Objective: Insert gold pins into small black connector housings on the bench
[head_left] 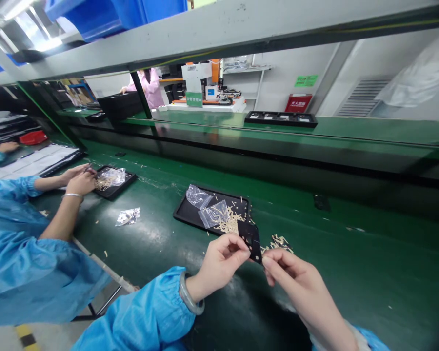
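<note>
A thin black plate [251, 238] with small holes is held up over the green bench. My left hand [223, 261] pinches its lower left side between thumb and fingers. At its lower right corner, the fingers of my right hand [296, 275] are pressed together; whether they grip the plate or a small piece is hidden. Just behind lies a black tray [190, 214] with two clear plastic bags [215, 214] and a pile of small beige strips [231, 222]. More strips [281, 242] lie loose on the bench behind my right hand.
To the left, a person in blue sleeves [54, 253] works over another black tray [113, 192]. A small clear bag [128, 217] lies between the trays. A raised green shelf [369, 130] crosses behind, holding a black tray [281, 119]. A grey beam [219, 29] spans above.
</note>
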Demonstrator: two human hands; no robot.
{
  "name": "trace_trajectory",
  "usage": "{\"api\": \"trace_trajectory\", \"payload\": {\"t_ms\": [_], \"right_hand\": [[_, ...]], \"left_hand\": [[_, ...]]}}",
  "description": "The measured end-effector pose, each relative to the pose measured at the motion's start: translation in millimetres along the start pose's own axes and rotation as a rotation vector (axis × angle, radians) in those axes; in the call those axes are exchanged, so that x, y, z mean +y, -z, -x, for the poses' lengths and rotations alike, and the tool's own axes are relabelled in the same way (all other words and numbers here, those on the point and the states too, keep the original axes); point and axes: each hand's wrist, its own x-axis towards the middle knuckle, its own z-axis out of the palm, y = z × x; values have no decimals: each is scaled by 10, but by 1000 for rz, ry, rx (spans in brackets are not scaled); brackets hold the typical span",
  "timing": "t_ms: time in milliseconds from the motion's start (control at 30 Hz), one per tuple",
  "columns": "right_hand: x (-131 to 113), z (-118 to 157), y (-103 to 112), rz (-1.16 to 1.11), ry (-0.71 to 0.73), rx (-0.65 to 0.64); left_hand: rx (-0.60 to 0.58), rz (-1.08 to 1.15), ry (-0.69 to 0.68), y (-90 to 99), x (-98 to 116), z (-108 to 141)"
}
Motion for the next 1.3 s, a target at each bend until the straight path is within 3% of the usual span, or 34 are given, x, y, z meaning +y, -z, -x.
{"api": "trace_trajectory", "payload": {"t_ms": [233, 400, 500, 700, 900, 1133, 1300], "right_hand": [[43, -18, 40, 40, 27, -12], [22, -7, 52, 123, 83, 50], [15, 1, 56, 178, 139, 96], [-22, 23, 46, 291, 277, 156], [-2, 52, 15, 370, 454, 183], [68, 98, -10, 633, 701, 249], [13, 106, 14, 782, 820, 276]], "left_hand": [[16, 4, 4, -27, 34, 10], [43, -33, -31, -37, 24, 36], [66, -111, -114, -29, 6, 56], [106, -493, -406, 29, -17, 128], [122, -551, -468, 35, -19, 156], [151, -449, -369, 9, -6, 151], [144, 9, 56, -43, 54, 70]]}}
